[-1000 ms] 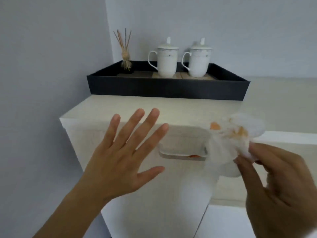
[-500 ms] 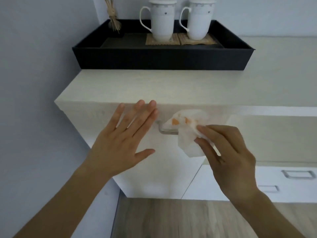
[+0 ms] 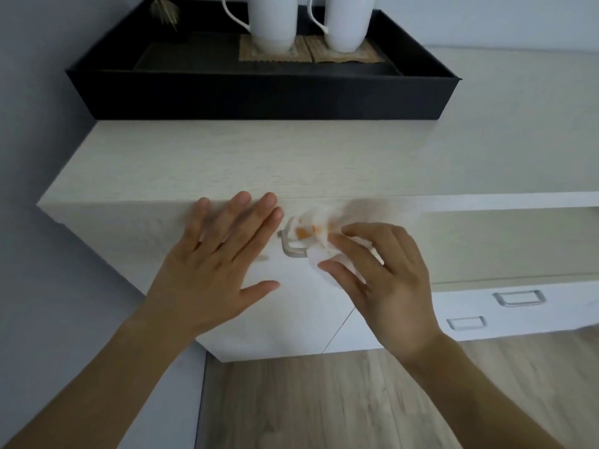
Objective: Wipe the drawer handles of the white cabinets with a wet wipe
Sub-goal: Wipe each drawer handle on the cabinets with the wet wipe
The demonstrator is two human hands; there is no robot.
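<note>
- Our right hand (image 3: 389,286) has its grip closed on the wet wipe (image 3: 319,251), pinched between thumb and fingers. The wipe is bunched over the right part of the drawer handle (image 3: 291,249); the handle's left corner shows bare.
- Our left hand (image 3: 210,270) lies flat on the drawer front (image 3: 129,234) just beside the handle, its grip wide, fingers straight, holding nothing.
- We judge the crumpled wipe may only skim the bar's outer face, leaving the underside and the bare left corner unwiped.
- A stroke that tugs outward could drag the drawer open. The flat left palm is what braces it, so lifting that hand too soon is the likely cause.
- The wipe carries orange patches. We cannot tell whether they are print or dirt; if dirt, pressing hard may smear it onto the pale front.
- The large lower handle (image 3: 518,298) and small lower handle (image 3: 466,322) sit well apart to the right and could be skipped.
- The black tray (image 3: 259,92) on the counter (image 3: 227,163) is well clear of both hands.
</note>
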